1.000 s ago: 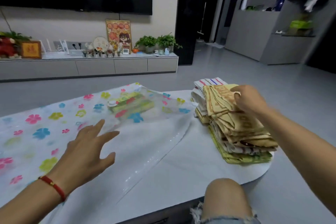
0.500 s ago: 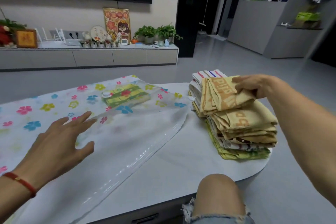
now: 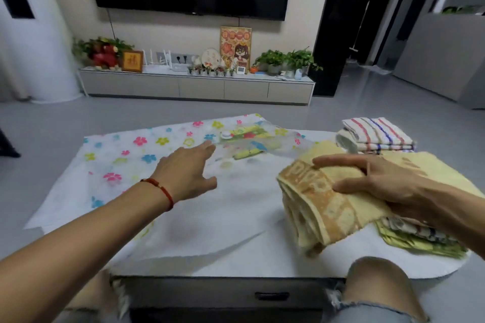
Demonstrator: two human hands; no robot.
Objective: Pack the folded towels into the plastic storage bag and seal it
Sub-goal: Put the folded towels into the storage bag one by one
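So we are only at the beginning: our right hand [image 3: 380, 186] grips one yellow folded towel [image 3: 322, 207] with curled fingers, our left hand [image 3: 189, 173] spreads over the flat, unsealed storage bag [image 3: 126, 157], and the towel stack [image 3: 420, 238] waits on the worktop [image 3: 262, 262].

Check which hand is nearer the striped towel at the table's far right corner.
Right. The right hand grips a folded yellow towel just in front of the striped towel. The left hand reaches over the flowered storage bag, well off to its left.
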